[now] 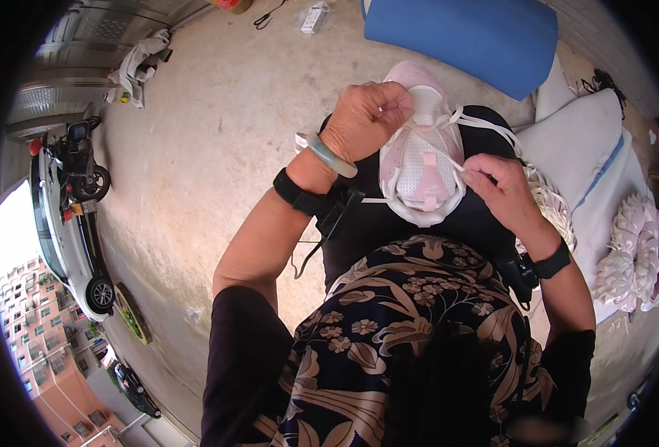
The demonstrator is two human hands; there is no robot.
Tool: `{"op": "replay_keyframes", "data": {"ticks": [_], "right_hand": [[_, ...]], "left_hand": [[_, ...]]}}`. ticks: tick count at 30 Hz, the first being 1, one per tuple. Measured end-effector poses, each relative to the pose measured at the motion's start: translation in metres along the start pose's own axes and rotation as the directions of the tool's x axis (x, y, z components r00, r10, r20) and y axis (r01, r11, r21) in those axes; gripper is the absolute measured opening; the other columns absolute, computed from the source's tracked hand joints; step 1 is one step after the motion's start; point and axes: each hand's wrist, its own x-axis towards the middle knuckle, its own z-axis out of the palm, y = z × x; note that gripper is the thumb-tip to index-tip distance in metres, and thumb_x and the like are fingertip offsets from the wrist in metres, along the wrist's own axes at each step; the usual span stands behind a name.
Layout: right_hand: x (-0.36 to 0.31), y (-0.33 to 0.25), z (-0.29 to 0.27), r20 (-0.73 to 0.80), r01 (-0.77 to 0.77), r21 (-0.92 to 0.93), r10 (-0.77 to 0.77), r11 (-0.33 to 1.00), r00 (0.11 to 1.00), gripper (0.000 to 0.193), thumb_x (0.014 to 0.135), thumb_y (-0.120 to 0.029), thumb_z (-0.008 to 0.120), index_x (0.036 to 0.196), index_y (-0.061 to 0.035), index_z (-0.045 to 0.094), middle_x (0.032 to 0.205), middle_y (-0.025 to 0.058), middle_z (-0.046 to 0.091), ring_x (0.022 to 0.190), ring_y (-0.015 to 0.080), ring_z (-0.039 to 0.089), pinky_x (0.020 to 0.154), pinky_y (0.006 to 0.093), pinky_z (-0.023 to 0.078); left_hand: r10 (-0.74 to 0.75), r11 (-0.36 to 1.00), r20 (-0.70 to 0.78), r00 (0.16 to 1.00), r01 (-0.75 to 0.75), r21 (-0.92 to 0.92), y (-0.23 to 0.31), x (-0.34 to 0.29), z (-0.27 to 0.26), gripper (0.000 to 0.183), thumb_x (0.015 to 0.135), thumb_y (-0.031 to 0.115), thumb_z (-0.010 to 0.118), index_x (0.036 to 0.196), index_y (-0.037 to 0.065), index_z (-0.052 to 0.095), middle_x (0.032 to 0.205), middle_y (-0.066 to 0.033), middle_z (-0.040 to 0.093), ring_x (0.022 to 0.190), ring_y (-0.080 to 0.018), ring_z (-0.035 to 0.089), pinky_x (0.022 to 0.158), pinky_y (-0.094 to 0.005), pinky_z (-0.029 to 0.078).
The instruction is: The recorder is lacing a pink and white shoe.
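Observation:
A pink-and-white sneaker [428,179] rests on my lap, its toe pointing away from me and its padded heel opening toward me. My left hand [370,115] is closed in a pinch at the left edge of the lacing area, partly covering the shoe. A white shoelace [435,146] runs slantwise over the tongue from beside my left fingertips to my right hand [499,192]. There, thumb and forefinger pinch the lace just right of the tongue. More white lace [489,123] loops out from the shoe's right side over my dark trouser leg.
A bundle of white laces [551,201] hangs to my right, near a pile of pale pink-and-white pieces [629,249]. White sheeting [584,138] lies beyond, with a blue roll [460,41] ahead. A motorbike [84,164] and a white car [58,216] stand far left.

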Motion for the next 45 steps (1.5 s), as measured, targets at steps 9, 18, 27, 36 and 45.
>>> {"op": "replay_keyframes", "data": {"ticks": [9, 18, 27, 36, 45], "right_hand": [[-0.049, -0.007, -0.035, 0.223, -0.07, -0.081, 0.087, 0.994, 0.971, 0.008, 0.079, -0.005, 0.062, 0.078, 0.0012, 0.058, 0.066, 0.0083, 0.056, 0.059, 0.0179, 0.053, 0.055, 0.0286, 0.041], [-0.137, 0.044, -0.075, 0.382, -0.691, -0.035, 0.649, 0.722, 0.658, 0.007, 0.079, -0.003, 0.064, 0.073, -0.0002, 0.062, 0.062, -0.0013, 0.056, 0.059, 0.0075, 0.05, 0.054, 0.0236, 0.04], [-0.041, 0.008, -0.05, 0.202, -0.182, -0.077, 0.194, 0.98, 0.96, 0.017, 0.078, -0.01, 0.065, 0.087, 0.0005, 0.055, 0.069, 0.0033, 0.054, 0.062, 0.0103, 0.051, 0.057, 0.0268, 0.042], [0.043, -0.004, 0.008, -0.021, -0.061, -0.335, 0.057, 0.94, 0.998, 0.054, 0.069, -0.031, 0.075, 0.108, -0.006, 0.048, 0.067, 0.009, 0.055, 0.06, 0.0245, 0.057, 0.056, 0.0352, 0.045], [0.045, 0.002, -0.001, 0.088, -0.09, -0.316, 0.124, 0.944, 0.988, 0.066, 0.062, -0.025, 0.077, 0.116, -0.0017, 0.048, 0.067, 0.0064, 0.05, 0.06, 0.0194, 0.05, 0.055, 0.0325, 0.041]], "left_hand": [[-0.237, 0.576, 0.167, 0.957, 0.277, -0.769, -0.008, -0.004, -0.013, 0.012, 0.089, 0.007, 0.058, 0.1, 0.002, 0.063, 0.082, 0.0007, 0.061, 0.07, -0.0074, 0.054, 0.068, -0.0208, 0.044], [-0.265, 0.466, 0.191, 0.945, 0.298, -0.833, -0.01, -0.013, 0.027, 0.016, 0.088, 0.003, 0.058, 0.103, 0.002, 0.062, 0.094, -0.0015, 0.063, 0.084, -0.0076, 0.058, 0.075, -0.0223, 0.047], [-0.071, 0.963, -0.354, 0.933, -0.028, -0.267, -0.006, -0.018, 0.036, 0.031, 0.07, 0.001, 0.061, 0.101, 0.002, 0.062, 0.082, -0.01, 0.065, 0.076, -0.0247, 0.061, 0.073, -0.0331, 0.048], [-0.133, 0.966, -0.17, 0.976, 0.166, 0.196, 0.021, -0.003, 0.043, 0.072, 0.069, 0.024, 0.077, 0.129, 0.006, 0.039, 0.119, -0.0176, 0.052, 0.104, -0.0351, 0.047, 0.092, -0.042, 0.039], [-0.248, 0.968, -0.015, 0.969, 0.247, -0.047, 0.003, 0.0, 0.048, 0.098, 0.059, 0.029, 0.081, 0.134, 0.0, 0.026, 0.132, -0.0224, 0.039, 0.119, -0.0428, 0.04, 0.094, -0.0499, 0.038]]}}
